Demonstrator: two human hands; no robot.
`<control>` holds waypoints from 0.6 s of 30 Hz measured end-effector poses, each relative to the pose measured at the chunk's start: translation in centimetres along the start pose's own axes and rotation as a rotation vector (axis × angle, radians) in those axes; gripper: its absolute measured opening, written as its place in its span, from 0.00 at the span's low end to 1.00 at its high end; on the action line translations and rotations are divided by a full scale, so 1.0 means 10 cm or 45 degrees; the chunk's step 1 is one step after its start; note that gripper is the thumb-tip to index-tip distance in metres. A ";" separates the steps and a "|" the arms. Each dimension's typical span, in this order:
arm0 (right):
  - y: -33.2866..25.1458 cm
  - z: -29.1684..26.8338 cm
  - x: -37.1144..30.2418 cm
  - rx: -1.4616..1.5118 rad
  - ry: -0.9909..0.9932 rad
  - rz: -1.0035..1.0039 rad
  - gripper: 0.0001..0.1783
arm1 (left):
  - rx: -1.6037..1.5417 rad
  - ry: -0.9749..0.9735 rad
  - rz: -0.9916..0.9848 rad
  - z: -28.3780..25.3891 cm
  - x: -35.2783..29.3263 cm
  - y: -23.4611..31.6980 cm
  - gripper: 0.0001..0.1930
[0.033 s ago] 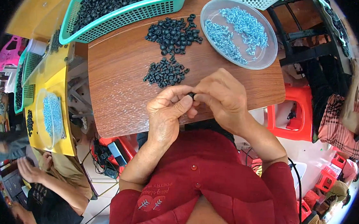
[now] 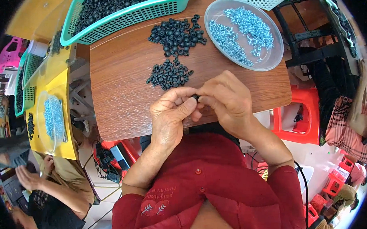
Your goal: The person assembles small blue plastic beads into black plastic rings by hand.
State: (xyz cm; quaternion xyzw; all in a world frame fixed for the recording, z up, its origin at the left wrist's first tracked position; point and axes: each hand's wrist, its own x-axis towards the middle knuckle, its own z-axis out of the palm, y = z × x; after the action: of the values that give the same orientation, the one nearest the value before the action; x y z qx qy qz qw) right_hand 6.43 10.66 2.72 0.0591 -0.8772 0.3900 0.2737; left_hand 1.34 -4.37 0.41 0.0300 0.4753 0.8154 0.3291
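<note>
1. Small black ring (image 2: 196, 98) sits pinched between both hands above the bench's (image 2: 122, 89) near edge.
2. Left hand (image 2: 170, 118) and right hand (image 2: 228, 100) fingers clenched on it, apparently the fitting step.
3. Next calls for a screw from the clear dish (image 2: 275, 57), far right.

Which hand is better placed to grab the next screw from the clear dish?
Probably right. The right hand sits nearer the clear dish of blue screws; the left hand lies farther, beside it, both pinching a small black part.
</note>
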 end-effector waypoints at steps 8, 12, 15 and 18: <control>0.00 -0.02 -0.11 -0.066 0.035 -0.026 0.10 | 0.035 -0.012 -0.133 0.04 0.02 0.05 0.07; 0.02 -0.03 -0.13 0.074 0.053 0.062 0.11 | 0.041 -0.024 -0.159 0.04 0.03 0.05 0.06; 0.04 -0.03 -0.15 0.164 0.083 0.180 0.14 | -0.071 -0.016 -0.171 0.03 0.05 0.02 0.06; 0.01 -0.06 -0.09 -0.005 0.025 -0.012 0.18 | -0.160 0.047 -0.133 0.07 0.09 -0.01 0.06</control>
State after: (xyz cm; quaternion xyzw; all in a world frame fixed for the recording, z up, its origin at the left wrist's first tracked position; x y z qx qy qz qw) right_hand 7.43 11.04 2.53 0.0589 -0.8751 0.3874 0.2841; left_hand 0.94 -3.25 0.46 -0.0306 0.4299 0.8258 0.3636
